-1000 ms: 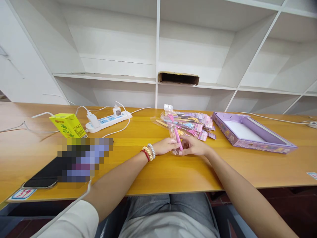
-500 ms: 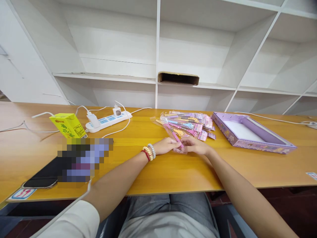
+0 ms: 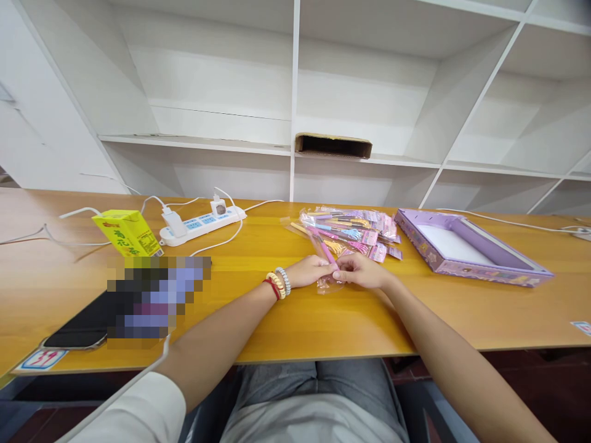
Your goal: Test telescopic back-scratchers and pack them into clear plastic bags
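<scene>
Between my two hands is a slim pink pen-like stick with a clear plastic sleeve around or under it. My left hand pinches it from the left, bands on the wrist. From the right, the fingers of my right hand close on its near end and the plastic. Just beyond lies a pile of similar sticks in clear packets, pink, blue, yellow and purple, some with small hand-shaped ends. To the right sits a shallow purple box with a white inside.
On the left of the wooden table are a yellow drink carton, a white power strip with plugs and cables, and a black phone beside a blurred patch. White shelves behind hold a cardboard box.
The near end of the pink stick has shifted slightly up and left. More of the clear plastic now shows below the fingers, and my right fingers have moved a little.
</scene>
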### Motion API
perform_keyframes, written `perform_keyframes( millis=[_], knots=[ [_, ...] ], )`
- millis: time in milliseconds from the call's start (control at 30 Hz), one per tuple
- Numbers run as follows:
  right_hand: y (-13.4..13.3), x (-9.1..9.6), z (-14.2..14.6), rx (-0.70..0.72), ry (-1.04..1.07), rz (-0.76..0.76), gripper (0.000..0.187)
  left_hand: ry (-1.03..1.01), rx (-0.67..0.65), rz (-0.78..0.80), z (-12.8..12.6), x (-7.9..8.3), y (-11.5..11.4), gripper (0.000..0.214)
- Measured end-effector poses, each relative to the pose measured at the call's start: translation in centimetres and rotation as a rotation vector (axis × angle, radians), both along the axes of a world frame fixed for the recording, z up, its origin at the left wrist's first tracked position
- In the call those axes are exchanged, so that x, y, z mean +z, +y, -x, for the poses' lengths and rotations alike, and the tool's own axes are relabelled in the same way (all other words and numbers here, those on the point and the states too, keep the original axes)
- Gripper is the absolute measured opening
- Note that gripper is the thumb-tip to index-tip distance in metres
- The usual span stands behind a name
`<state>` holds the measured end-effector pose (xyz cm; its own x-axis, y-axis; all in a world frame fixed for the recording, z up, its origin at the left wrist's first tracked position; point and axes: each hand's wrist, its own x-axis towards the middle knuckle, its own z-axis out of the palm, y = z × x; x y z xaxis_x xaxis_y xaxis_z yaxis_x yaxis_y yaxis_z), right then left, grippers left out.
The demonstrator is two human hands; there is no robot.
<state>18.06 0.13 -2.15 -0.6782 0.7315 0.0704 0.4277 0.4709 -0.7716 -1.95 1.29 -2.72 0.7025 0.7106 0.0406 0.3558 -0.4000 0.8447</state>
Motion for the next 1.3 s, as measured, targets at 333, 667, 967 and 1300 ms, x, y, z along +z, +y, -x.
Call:
perform_keyframes(
  millis=[333, 667, 967, 1300],
  knots=[
    [-0.44, 0.66, -0.01, 0.032, 0.022, -0.005, 0.041, -0.051, -0.039, 0.039, -0.06, -0.34, 0.24, 0.054],
    [-0.64, 0.67, 0.19, 0.028, 0.027, -0.013, 0.042, -0.065, -0.024, 0.097, -0.18, -0.37, 0.31, 0.054],
    [-0.31, 0.21, 0.08, 0.002, 0.044, 0.051, 0.032, -0.018, -0.007, 0.040, -0.06, -0.37, 0.23, 0.054],
    [-0.19, 0.28, -0.04, -0.071, 0.046, 0.024, 0.025, -0.163, 0.178, 0.039, -0.17, -0.09, 0.13, 0.069]
  ],
)
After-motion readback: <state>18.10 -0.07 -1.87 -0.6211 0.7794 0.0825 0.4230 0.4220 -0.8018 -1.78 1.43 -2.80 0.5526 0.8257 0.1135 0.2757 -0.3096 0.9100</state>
